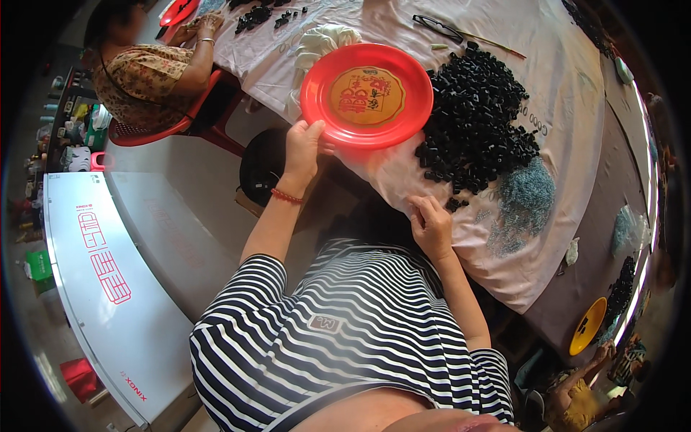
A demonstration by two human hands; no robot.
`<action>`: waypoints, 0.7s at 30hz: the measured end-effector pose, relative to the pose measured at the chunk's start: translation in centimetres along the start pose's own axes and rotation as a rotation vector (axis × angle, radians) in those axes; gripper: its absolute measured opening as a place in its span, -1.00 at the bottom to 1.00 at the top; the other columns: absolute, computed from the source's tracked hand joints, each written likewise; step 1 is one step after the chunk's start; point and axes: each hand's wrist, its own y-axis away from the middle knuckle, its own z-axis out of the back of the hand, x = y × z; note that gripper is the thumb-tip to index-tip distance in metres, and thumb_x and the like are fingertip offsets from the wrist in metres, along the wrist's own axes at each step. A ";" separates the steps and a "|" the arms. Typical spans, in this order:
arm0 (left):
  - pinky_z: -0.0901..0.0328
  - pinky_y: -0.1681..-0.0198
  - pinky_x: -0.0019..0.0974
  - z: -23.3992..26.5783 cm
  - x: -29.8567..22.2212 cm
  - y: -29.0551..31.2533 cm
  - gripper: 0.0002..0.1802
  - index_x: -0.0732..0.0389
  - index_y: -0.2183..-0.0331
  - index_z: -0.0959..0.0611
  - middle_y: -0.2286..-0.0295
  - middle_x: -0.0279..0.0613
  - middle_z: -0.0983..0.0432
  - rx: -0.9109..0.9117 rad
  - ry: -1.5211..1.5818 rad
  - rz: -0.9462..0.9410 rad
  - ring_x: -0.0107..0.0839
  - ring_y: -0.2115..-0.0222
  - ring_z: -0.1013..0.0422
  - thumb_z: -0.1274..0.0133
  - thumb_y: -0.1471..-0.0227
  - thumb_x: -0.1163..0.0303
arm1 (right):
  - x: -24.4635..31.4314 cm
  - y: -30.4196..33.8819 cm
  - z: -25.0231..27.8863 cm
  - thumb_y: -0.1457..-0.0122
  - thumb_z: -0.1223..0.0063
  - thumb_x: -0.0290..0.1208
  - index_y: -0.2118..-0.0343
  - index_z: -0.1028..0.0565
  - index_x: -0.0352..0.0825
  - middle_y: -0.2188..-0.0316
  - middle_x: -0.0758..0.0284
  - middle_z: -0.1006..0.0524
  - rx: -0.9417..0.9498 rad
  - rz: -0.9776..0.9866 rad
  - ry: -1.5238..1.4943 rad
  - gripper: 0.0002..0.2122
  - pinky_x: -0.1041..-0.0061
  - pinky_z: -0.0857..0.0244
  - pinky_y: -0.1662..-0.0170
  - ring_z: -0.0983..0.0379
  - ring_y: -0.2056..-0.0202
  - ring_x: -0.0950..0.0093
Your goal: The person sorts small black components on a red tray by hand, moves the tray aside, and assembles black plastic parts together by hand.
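Red plate [367, 95], seemingly empty, gripped at its rim by left hand [303, 148]; right hand [432, 227] loosely curled, holding nothing, on cloth [403, 173].

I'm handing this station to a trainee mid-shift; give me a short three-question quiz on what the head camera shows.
1. True or false: the left hand grips the rim of the round red plastic plate.
2. Which lies nearest the right hand? A) the yellow plate B) the heap of small black plastic pieces C) the white cabinet
3. Fill in: the table is covered by a pale pink ____.

Key
1. True; the plate is empty.
2. B; the hand rests at the cloth's edge just below the heap.
3. cloth.
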 end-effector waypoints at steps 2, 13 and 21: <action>-0.42 0.60 -0.45 0.3 -1.5 -0.6 -0.84 0.27 0.34 -0.58 0.50 -0.19 -0.62 0.014 0.046 0.000 -0.47 0.62 -0.52 -0.04 -0.17 0.36 | -0.4 -0.2 -0.2 0.10 -0.12 -0.69 0.19 -0.53 -0.28 0.44 0.27 -0.49 -0.036 0.063 0.023 -0.66 0.34 -0.38 0.43 -0.49 0.49 0.30; -0.46 0.54 -0.43 3.3 -8.1 -2.5 -0.90 0.22 0.36 -0.64 0.52 -0.22 -0.63 -0.048 0.144 0.106 -0.41 0.60 -0.54 -0.13 -0.10 0.40 | 0.1 -0.4 -0.2 0.04 -0.09 -0.75 0.18 -0.56 -0.31 0.45 0.29 -0.50 -0.057 0.056 -0.039 -0.67 0.50 -0.29 0.51 -0.37 0.61 0.47; -0.46 0.57 -0.48 -1.2 -2.4 -2.4 -0.92 0.17 0.35 -0.62 0.52 -0.28 -0.62 0.113 0.215 0.218 -0.52 0.59 -0.53 -0.14 -0.11 0.39 | -0.3 -0.5 0.1 0.02 -0.07 -0.69 0.26 -0.54 -0.29 0.41 0.21 -0.52 -0.043 0.009 -0.039 -0.75 0.31 -0.38 0.43 -0.49 0.48 0.22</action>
